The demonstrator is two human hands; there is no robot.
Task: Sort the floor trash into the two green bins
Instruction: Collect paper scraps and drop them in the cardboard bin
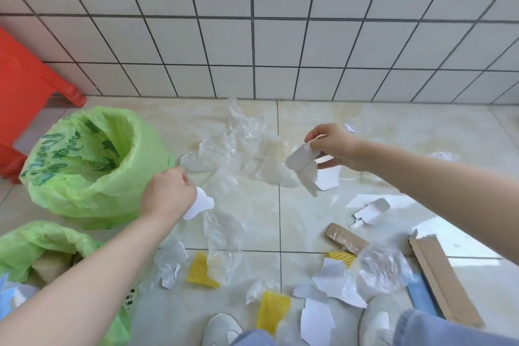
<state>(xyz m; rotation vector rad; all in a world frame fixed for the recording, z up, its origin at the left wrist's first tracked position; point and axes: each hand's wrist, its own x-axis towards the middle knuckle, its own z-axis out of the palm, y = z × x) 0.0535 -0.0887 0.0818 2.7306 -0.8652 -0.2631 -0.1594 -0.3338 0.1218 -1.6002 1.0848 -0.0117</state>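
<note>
Nearest the camera, two pale shoes (222, 329) and blue denim knees (449, 329) stand among scattered litter on the glossy cream floor tiles (280, 219): torn white paper scraps (317, 317), three yellow foam net sleeves (273, 310), crumpled clear plastic film (223, 244), a small brown cardboard piece (345, 237) and a long flat brown cardboard strip (443, 275) at the right.

At the lower left, the nearer bin lined with a green plastic bag (31, 241) is partly hidden by the left forearm; brownish and white trash shows inside it.

Further out, the left hand (167, 195) is curled into a closed fist around a torn white paper scrap (200, 203), which sticks out from the thumb side. The fist hangs just beside the right edge of the farther bin lined with a printed green bag (90, 160); whether it touches the bag cannot be told.

The right hand (332, 144) is raised above the floor, with thumb and fingers pinched on the top of a larger crumpled white paper sheet (304, 168) that dangles below. Another white scrap (328, 177) lies just behind it.

Between the hands, a big sheet of wrinkled clear plastic (241, 146) spreads toward the white tiled wall (252, 36). A red plastic stool (25, 93) stands at the far left against the wall.
</note>
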